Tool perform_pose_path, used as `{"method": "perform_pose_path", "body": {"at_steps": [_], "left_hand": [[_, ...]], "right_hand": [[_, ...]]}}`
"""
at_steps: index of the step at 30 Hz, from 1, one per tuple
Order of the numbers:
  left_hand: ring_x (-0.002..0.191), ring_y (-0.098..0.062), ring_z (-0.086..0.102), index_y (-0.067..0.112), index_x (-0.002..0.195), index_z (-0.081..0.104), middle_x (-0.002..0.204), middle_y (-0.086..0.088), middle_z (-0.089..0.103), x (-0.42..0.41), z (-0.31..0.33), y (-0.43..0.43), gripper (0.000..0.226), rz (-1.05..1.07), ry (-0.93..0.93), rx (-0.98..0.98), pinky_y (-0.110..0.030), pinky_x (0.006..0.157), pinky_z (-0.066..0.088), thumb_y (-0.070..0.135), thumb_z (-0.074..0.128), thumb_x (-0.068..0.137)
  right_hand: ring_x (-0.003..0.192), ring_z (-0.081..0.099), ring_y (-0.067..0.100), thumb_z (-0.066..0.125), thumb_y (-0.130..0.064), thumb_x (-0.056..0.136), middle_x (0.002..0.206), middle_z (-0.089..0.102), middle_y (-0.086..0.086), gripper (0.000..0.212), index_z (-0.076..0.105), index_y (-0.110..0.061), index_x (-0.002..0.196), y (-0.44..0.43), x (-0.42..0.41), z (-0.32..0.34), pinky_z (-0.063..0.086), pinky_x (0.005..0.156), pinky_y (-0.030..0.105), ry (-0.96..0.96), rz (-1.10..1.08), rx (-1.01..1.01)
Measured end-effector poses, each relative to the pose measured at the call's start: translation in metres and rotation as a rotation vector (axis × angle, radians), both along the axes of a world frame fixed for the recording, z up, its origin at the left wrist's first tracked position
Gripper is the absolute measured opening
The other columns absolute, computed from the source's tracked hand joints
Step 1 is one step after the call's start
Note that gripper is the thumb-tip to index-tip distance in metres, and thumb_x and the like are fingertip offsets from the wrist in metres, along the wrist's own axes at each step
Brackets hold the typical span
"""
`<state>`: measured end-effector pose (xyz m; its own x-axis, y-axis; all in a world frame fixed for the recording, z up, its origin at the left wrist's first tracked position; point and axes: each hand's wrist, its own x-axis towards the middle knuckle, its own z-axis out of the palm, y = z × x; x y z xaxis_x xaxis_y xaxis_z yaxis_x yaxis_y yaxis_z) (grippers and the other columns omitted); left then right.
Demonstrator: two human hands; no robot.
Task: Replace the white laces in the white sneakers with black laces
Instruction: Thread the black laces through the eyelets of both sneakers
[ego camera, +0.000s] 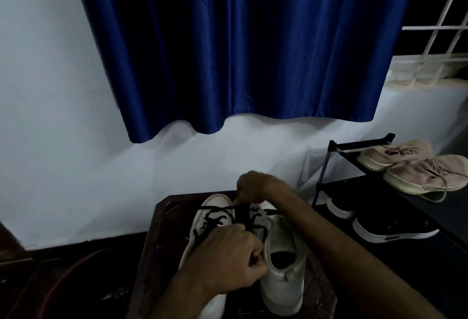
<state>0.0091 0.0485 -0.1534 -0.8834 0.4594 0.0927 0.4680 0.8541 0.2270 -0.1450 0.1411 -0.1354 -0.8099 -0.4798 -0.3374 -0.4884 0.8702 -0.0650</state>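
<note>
Left hand [228, 260] fisted round flat black lace [241, 214], right hand [255, 187] pinching it near the toes, smooth white sneakers [281, 240] side by side

open floor left [63, 280], shoe rack [326, 182] close right, wall [126, 179] behind

The single wide-angle head camera faces forward and down toward a wall [50, 90] and blue curtain [240, 47], close above the left hand [228, 260], right hand [255, 187] and white sneakers [283, 263] at frame bottom.
</note>
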Motion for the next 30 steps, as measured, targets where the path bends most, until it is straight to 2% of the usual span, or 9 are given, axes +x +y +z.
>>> {"method": "perform_pose_path", "body": {"at_steps": [2,6,9,11,14,20,22,26,30], "left_hand": [[0.076,-0.011,0.045,0.016,0.065,0.044,0.066,0.002,0.047,0.001,-0.003,0.0,0.031,-0.011,-0.019,-0.025,-0.029,0.064,0.031,0.039,0.048,0.085],[0.075,-0.012,0.048,0.017,0.066,0.048,0.067,0.003,0.051,0.0,-0.007,0.0,0.03,-0.006,-0.029,-0.002,-0.028,0.063,0.027,0.039,0.051,0.085],[0.068,-0.014,0.051,0.013,0.065,0.052,0.069,-0.002,0.059,-0.001,-0.009,-0.001,0.033,-0.006,-0.027,0.023,-0.03,0.058,0.031,0.04,0.052,0.083],[0.067,-0.015,0.052,0.011,0.066,0.054,0.069,-0.004,0.059,0.0,-0.008,-0.001,0.034,-0.005,-0.027,0.027,-0.032,0.058,0.038,0.04,0.052,0.083],[0.075,-0.018,0.055,0.01,0.069,0.056,0.073,-0.005,0.06,0.0,-0.005,-0.002,0.032,-0.004,-0.026,0.027,-0.035,0.065,0.045,0.038,0.053,0.084],[0.075,-0.023,0.058,0.015,0.063,0.047,0.075,-0.008,0.06,-0.002,-0.003,-0.005,0.034,-0.031,0.01,0.004,-0.038,0.067,0.048,0.041,0.05,0.085],[0.075,-0.024,0.057,0.019,0.061,0.036,0.076,-0.008,0.06,-0.005,-0.002,-0.006,0.034,-0.05,0.041,-0.008,-0.035,0.063,0.044,0.039,0.049,0.086],[0.087,-0.023,0.057,0.024,0.086,0.046,0.09,-0.003,0.061,-0.011,0.004,-0.011,0.019,-0.035,0.157,0.012,-0.033,0.065,0.042,0.042,0.046,0.09],[0.092,-0.009,0.052,0.026,0.097,0.058,0.1,0.007,0.053,-0.02,0.016,-0.023,0.041,0.129,0.337,0.211,-0.027,0.076,0.045,0.06,0.036,0.092]], "right_hand": [[0.091,0.06,0.027,0.056,-0.039,0.094,0.111,0.066,0.015,0.039,0.065,-0.003,0.107,-0.007,-0.011,-0.008,0.053,0.09,0.042,-0.06,0.029,0.087],[0.084,0.063,0.017,0.041,-0.034,0.102,0.103,0.073,0.013,0.043,0.07,-0.002,0.103,-0.006,-0.016,0.009,0.048,0.084,0.027,-0.276,-0.027,-0.067],[0.086,0.056,0.017,0.057,-0.043,0.095,0.11,0.07,0.01,0.046,0.068,-0.002,0.113,-0.007,-0.004,0.016,0.042,0.062,0.024,-0.278,0.088,0.095],[0.077,0.053,0.016,0.065,-0.032,0.091,0.095,0.068,0.007,0.037,0.069,-0.001,0.111,-0.008,0.001,0.014,0.039,0.056,0.023,-0.22,0.142,0.134],[0.07,0.055,0.012,0.06,-0.013,0.093,0.072,0.061,-0.002,0.022,0.069,0.004,0.103,-0.001,-0.003,0.022,0.044,0.065,0.02,-0.372,0.072,-0.185],[0.076,0.058,0.011,0.046,-0.034,0.101,0.069,0.056,-0.006,0.019,0.059,-0.02,0.097,0.016,-0.002,0.093,0.045,0.093,0.044,-0.606,-0.245,-0.921],[0.071,0.057,0.01,0.049,-0.037,0.1,0.065,0.055,-0.008,0.022,0.06,-0.019,0.097,0.012,-0.002,0.114,0.046,0.094,0.044,-0.579,-0.257,-1.031],[0.066,0.058,0.009,0.052,-0.037,0.098,0.065,0.058,-0.007,0.025,0.065,-0.017,0.093,0.006,-0.003,0.139,0.05,0.085,0.038,-0.434,-0.236,-1.09],[0.066,0.058,0.008,0.053,-0.034,0.098,0.07,0.061,-0.006,0.023,0.067,-0.018,0.089,0.008,0.006,0.142,0.05,0.083,0.036,-0.351,-0.16,-1.096]]}}
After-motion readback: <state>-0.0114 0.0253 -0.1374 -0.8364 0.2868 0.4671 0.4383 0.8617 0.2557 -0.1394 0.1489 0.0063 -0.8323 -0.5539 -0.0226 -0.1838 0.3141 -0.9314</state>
